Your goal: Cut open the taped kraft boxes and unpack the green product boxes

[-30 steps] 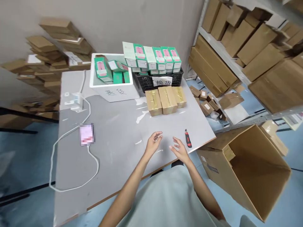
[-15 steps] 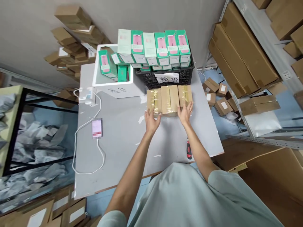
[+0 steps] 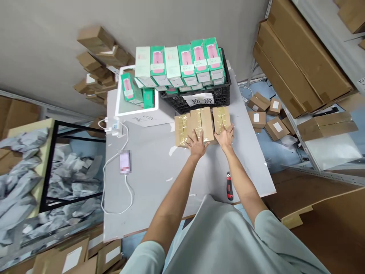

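Observation:
Three taped cardboard boxes stand in a row on the grey table (image 3: 154, 167): a left box (image 3: 181, 127), a middle box (image 3: 202, 121) and a right box (image 3: 221, 115). My left hand (image 3: 197, 145) lies with spread fingers on the near end of the middle box, its fingertips reaching toward the left box. Against the near end of the right box rests my right hand (image 3: 225, 137), fingers apart, thumb toward the middle box. A red and black utility knife (image 3: 229, 187) lies beside my right forearm.
Behind the boxes stands a black crate (image 3: 222, 95) stacked with green and white cartons (image 3: 186, 64). To its left is a white foam bin (image 3: 145, 117) holding more cartons. A phone (image 3: 124, 161) with a white cable lies at left. Shelves (image 3: 313, 156) and parcels flank the table.
My left hand has moved right, from the left box to the middle one. A gap now shows between the middle and right boxes. The whole view has shifted slightly.

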Motion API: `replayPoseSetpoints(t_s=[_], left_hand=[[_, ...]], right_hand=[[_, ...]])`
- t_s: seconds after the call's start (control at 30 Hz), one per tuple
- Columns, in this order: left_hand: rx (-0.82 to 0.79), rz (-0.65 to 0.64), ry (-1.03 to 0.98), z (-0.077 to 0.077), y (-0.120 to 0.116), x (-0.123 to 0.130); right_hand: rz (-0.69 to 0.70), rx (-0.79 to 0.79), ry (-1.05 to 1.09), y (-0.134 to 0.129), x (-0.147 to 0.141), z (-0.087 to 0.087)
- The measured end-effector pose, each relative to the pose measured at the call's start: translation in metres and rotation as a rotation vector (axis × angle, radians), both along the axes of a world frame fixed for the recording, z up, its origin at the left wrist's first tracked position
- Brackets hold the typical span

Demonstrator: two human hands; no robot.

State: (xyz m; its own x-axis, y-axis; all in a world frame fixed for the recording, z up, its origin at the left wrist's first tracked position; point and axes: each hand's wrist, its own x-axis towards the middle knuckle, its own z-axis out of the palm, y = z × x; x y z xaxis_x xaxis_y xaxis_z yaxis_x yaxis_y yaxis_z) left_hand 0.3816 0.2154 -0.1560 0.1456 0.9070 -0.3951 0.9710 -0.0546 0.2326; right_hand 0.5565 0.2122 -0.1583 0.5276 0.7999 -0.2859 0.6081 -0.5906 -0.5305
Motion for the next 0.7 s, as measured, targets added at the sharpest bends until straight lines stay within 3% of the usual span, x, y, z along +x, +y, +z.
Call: replayPoseSetpoints(t_s=[0.13, 0.23, 0.37, 0.47, 0.6, 0.7], left_hand=[[0.006, 0.009, 0.008, 0.003, 0.003, 0.005], [0.016, 0.017, -0.01, 0.001, 0.004, 0.007], [0.029, 0.018, -0.07, -0.004, 0.005, 0.007], [-0.017, 0.024, -0.133, 0.002, 0.013, 0.009], [-0.099, 0.001, -0.312, 0.021, 0.018, -0.003], [0.014, 0.041, -0.6, 0.023, -0.015, -0.041]], right_hand=[[-0.02, 0.057, 0.018, -0.009, 0.014, 0.012], [-0.125, 0.127, 0.044, -0.045, 0.023, 0.016], [-0.313, 0.229, 0.096, -0.133, 0.021, 0.013], [-0.392, 0.297, 0.072, -0.21, 0.004, 0.014], [-0.387, 0.328, 0.084, -0.295, -0.039, 0.018], [-0.302, 0.331, 0.114, -0.336, -0.081, 0.015]])
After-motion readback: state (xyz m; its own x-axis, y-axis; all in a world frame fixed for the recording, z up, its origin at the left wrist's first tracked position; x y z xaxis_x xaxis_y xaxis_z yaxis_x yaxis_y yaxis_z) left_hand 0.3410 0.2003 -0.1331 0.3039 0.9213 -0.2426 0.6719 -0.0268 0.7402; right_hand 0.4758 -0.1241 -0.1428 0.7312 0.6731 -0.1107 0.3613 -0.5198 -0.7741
